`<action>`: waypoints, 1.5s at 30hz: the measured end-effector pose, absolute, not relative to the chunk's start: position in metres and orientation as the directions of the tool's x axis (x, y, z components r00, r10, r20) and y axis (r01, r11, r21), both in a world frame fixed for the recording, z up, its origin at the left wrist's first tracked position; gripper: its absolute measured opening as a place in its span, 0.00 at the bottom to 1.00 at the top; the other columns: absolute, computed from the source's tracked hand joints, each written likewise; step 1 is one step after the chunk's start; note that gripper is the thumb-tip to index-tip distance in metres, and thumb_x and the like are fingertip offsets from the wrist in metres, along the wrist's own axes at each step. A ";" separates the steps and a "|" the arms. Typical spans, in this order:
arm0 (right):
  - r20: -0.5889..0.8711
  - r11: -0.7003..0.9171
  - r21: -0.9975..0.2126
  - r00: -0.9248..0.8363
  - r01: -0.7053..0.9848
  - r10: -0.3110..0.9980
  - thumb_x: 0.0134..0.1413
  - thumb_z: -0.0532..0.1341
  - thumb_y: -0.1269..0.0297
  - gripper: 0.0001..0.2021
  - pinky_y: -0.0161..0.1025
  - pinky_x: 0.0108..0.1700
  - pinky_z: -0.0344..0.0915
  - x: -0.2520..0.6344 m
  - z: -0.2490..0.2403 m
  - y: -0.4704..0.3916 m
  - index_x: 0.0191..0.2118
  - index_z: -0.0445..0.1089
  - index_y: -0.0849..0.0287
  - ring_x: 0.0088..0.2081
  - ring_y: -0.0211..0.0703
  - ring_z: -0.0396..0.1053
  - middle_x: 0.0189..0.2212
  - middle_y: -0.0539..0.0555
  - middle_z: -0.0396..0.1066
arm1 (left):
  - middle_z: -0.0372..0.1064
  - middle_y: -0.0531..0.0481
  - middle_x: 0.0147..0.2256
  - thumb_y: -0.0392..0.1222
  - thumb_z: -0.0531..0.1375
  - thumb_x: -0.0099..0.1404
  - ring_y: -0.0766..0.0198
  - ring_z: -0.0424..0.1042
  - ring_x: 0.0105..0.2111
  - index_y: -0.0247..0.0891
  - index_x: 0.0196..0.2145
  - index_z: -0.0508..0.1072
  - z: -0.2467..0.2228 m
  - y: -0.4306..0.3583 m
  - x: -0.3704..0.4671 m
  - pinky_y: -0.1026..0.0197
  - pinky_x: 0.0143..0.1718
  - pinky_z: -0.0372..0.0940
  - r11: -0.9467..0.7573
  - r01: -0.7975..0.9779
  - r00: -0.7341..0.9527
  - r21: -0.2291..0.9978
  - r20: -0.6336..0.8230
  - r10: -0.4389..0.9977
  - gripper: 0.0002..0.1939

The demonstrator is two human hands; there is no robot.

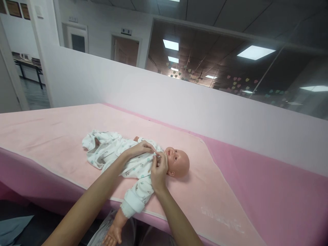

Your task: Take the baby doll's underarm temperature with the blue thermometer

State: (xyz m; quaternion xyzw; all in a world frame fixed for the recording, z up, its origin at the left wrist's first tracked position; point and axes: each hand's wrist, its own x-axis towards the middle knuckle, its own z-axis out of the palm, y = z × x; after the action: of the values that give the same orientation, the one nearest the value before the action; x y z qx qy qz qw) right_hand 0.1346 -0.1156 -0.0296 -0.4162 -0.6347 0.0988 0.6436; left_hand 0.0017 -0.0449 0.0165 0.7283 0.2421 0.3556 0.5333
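A baby doll (181, 163) lies on its back with its head to the right, dressed in a white patterned romper (143, 167). At the romper's neckline, my left hand (140, 149) pinches the cloth from the far side of the chest. Close beside it, under the doll's chin, my right hand (160, 167) has its fingers closed on the collar edge. The fingertips of both hands nearly meet, and the fastening between them is too small to make out. One doll arm (116, 223) sticks out over the table's near edge, its sleeve cuff folded back. The romper's leg end lies loosely spread to the left.
A pale pink mat (64, 126) covers the padded table, with darker pink cover (246, 164) showing at right. Behind stands a low white wall (153, 92) topped by a window (217, 68). A doorway with a desk (28, 63) is at far left.
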 end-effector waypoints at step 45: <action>0.874 0.734 -0.295 -0.137 0.612 0.465 0.55 0.48 0.73 0.14 0.37 0.42 0.64 0.123 -0.016 -0.115 0.43 0.66 0.57 0.44 0.41 0.66 0.41 0.55 0.69 | 0.69 0.52 0.21 0.46 0.56 0.58 0.66 0.66 0.25 0.32 0.31 0.76 0.014 -0.050 -0.012 0.61 0.39 0.62 -0.325 0.056 0.443 0.944 0.268 0.855 0.14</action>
State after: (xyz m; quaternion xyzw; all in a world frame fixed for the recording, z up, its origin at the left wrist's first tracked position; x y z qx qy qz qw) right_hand 0.1234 -0.1148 -0.0156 -0.3588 -0.7509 -0.0667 0.5504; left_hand -0.0118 -0.0501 0.0143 0.7000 0.3255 0.4152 0.4813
